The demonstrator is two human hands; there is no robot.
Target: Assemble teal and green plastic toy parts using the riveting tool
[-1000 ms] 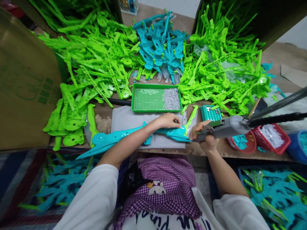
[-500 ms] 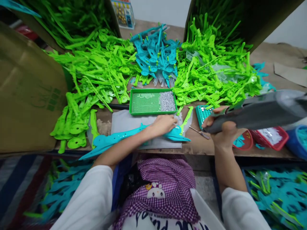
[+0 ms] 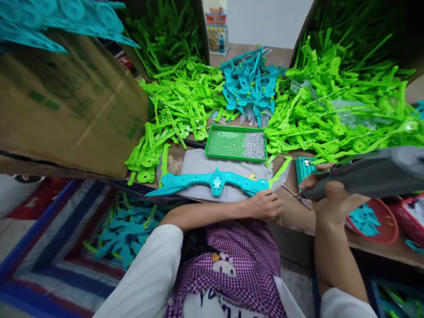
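On a grey cloth (image 3: 198,161) at the table's front edge lies a long blue plastic bow-shaped part (image 3: 195,180), a moulded head at its middle. My left hand (image 3: 266,205) is closed beside the part's right tip, fingers curled; whatever they pinch, if anything, is hidden. To the right, my right hand (image 3: 331,194) wraps round a thick grey power tool (image 3: 371,174), raised over the table. A lime green arm piece (image 3: 281,172) lies by the blue part's right end. Behind the cloth stands a green tray (image 3: 225,143) with small silver screws (image 3: 255,145) at its right side.
Lime green parts (image 3: 182,97) heap left, more (image 3: 331,115) right, with blue assemblies (image 3: 250,84) between. A cardboard box (image 3: 73,106) stands at left. A screwdriver (image 3: 298,198), teal tray (image 3: 303,170) and red basket (image 3: 380,221) sit at right. Below is a striped bin (image 3: 59,243).
My left hand has moved off the top of the blue part to the front of its right tip, uncovering the moulded head. My right hand keeps the power tool. The view has swung left.
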